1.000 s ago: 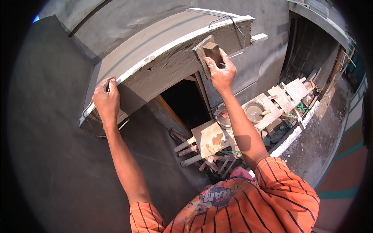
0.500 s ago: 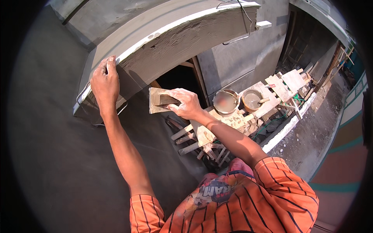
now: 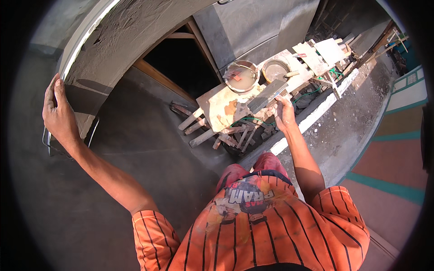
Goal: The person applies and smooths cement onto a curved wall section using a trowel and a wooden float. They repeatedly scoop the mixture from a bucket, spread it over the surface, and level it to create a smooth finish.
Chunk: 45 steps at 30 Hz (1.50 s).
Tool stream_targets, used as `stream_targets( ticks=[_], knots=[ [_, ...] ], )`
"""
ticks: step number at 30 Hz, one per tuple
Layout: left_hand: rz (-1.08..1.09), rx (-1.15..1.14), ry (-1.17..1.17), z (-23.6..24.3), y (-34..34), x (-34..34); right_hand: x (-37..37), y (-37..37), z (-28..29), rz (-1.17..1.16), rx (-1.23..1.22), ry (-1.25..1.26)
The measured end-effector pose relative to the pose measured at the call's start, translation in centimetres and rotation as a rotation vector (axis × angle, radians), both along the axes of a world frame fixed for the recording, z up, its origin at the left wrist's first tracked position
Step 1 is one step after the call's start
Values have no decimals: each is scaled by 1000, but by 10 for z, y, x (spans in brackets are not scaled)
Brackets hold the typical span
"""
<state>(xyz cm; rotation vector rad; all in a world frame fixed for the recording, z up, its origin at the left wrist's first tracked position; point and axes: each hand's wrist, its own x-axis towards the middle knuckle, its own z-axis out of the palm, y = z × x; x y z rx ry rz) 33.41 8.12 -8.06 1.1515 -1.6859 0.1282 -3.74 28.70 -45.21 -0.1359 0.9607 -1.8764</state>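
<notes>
My left hand (image 3: 59,108) is at the left, its fingers closed on the white edge of the plastered grey ledge (image 3: 104,49), whose face is rough with trowel marks. My right hand (image 3: 282,113) holds a rectangular float (image 3: 264,97), its long grey face now showing, out over the plank platform (image 3: 212,113). On that platform, just beyond the float, stand a round bucket of murky water with red items in it (image 3: 241,77) and a second bucket of grey liquid (image 3: 275,72). A bent wire (image 3: 95,131) hangs by the ledge below my left hand.
A dark doorway (image 3: 174,63) with a wooden frame lies behind the platform, beside a grey wall (image 3: 253,27). Poles, rubble and green cord (image 3: 307,92) are under the planks. A white-edged strip (image 3: 337,92) borders a gravelly walkway (image 3: 343,122); a striped panel (image 3: 393,149) stands at the right.
My right hand has moved down from the ledge face to over the platform, turning the float. The view has shifted, so the ledge and my left hand appear further left.
</notes>
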Motion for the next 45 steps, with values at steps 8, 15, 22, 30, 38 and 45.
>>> stream_targets(
  ticks=[8, 15, 22, 30, 38, 45],
  knots=[
    [218, -141, -61, -2, 5, -26, -31, 59, -61, -117, 237, -136],
    [57, -83, 18, 2, 19, -15, -16, 18, -64, 81, 80, -197],
    [-390, -110, 367, -140, 62, -86, 10, -8, -60, -6, 100, -436],
    [-869, 1768, 861, -405, 71, -220, 44, -58, -83, -206, -41, -353],
    [-763, 1770, 1085, -517, 13, -271, -4, -87, -189, 248, -9, -210],
    [-379, 1146, 401, -560, -13, -141, -208, -168, -391, -2, 580, 453]
  ],
)
